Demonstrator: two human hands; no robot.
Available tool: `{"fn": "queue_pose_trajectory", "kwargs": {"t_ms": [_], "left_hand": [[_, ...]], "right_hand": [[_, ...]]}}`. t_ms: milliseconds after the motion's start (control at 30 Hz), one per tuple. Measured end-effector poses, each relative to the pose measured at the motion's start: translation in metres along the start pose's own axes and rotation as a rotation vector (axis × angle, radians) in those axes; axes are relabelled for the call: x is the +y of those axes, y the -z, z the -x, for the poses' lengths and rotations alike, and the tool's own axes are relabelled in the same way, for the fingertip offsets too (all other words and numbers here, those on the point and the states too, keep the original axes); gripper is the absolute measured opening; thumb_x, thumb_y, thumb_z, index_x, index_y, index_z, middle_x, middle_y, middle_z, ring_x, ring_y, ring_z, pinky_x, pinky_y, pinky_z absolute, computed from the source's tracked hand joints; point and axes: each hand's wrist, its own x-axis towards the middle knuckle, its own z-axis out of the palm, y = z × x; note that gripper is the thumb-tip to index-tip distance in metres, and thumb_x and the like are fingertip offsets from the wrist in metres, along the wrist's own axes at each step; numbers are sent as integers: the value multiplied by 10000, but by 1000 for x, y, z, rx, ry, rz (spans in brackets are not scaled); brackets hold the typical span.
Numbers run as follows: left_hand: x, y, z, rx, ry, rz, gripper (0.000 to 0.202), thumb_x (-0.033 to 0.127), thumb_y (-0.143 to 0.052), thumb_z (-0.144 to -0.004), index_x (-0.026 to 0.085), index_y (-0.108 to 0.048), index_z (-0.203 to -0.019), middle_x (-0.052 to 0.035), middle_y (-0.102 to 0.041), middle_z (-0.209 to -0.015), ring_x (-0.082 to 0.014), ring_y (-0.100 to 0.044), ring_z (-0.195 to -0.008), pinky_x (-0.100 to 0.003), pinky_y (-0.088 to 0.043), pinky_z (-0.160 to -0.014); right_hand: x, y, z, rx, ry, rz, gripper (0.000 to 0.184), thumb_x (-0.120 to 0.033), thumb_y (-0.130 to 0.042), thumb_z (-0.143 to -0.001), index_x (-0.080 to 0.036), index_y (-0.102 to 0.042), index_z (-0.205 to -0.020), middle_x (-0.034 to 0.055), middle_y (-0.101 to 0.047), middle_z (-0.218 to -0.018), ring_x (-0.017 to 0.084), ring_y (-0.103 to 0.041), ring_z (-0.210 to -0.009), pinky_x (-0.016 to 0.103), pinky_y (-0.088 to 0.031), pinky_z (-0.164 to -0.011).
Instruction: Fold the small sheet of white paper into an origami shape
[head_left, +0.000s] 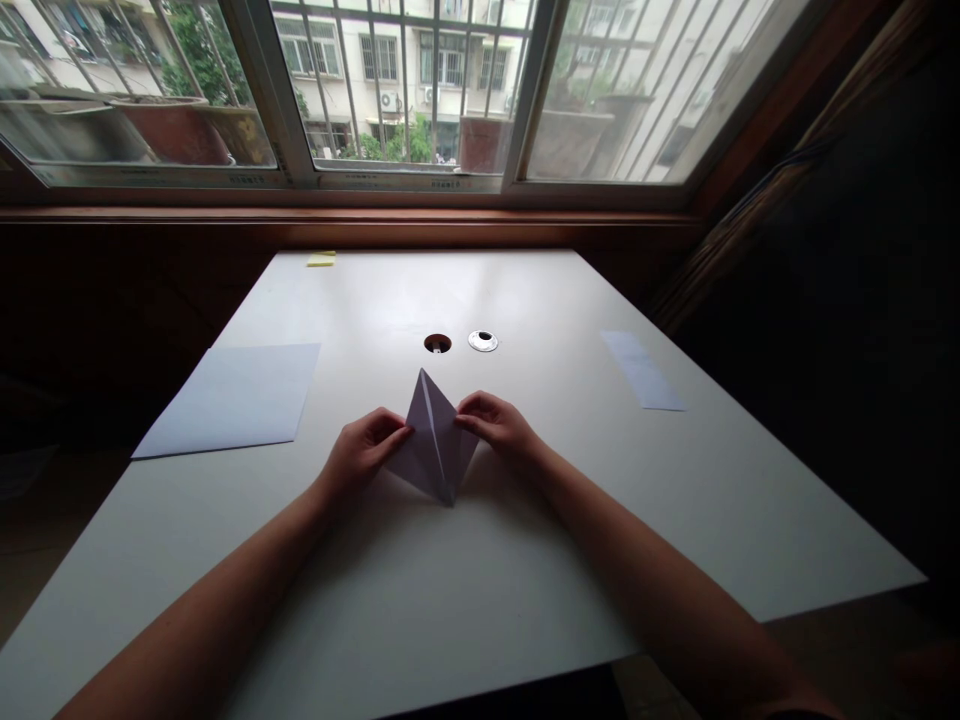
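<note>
A folded sheet of pale paper (435, 445) is between my hands, over the middle of the white table (450, 590). It has a pointed top and a light crease running down its centre to a lower corner. My left hand (367, 445) pinches its left edge between thumb and fingers. On the opposite edge, my right hand (499, 420) grips the paper the same way. Parts of the side corners are hidden behind the fingers.
White paper sheets (232, 395) lie at the table's left edge, and a paper strip (642, 370) at the right. Beyond my hands are a round hole (437, 344) and a loose ring-shaped cover (483, 341). Yellow sticky notes (321, 259) lie near the far edge, below a barred window (405, 85).
</note>
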Motion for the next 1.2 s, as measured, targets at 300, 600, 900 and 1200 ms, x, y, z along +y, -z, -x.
{"fn": "queue_pose_trajectory", "kwargs": {"t_ms": [300, 600, 900, 1200], "left_hand": [[-6, -1, -4, 3, 53, 172, 413, 396, -747, -806, 194, -523, -1087, 15, -626, -771, -130, -594, -710, -225, -463, -632], [-7, -2, -4, -75, 59, 223, 554, 379, -726, -826, 215, -450, -1278, 29, -588, -751, -124, -569, -687, -226, -448, -633], [1, -1, -3, -131, 99, 199, 696, 402, -690, -847, 220, -356, -1430, 31, -584, -720, -108, -537, -616, -196, -400, -551], [-5, -2, -5, -90, 113, 146, 382, 496, -631, -869, 178, -597, -1076, -35, -684, -845, -169, -622, -719, -235, -442, -592]], "right_hand": [[-2, -2, 1, -13, -25, -60, 367, -423, -783, -758, -203, -633, -1010, 32, -667, -892, 172, -633, -844, 303, -498, -766], [-7, -3, 2, -71, -80, -11, 453, -476, -703, -821, -201, -609, -1168, 8, -654, -794, 154, -609, -730, 266, -459, -655], [-10, -5, 1, -77, -103, 53, 326, -468, -733, -788, -190, -643, -933, 19, -667, -860, 165, -618, -797, 278, -467, -706], [-10, -7, 4, -157, -90, 85, 343, -474, -720, -805, -195, -632, -984, 17, -663, -838, 155, -608, -760, 272, -461, -692]]}}
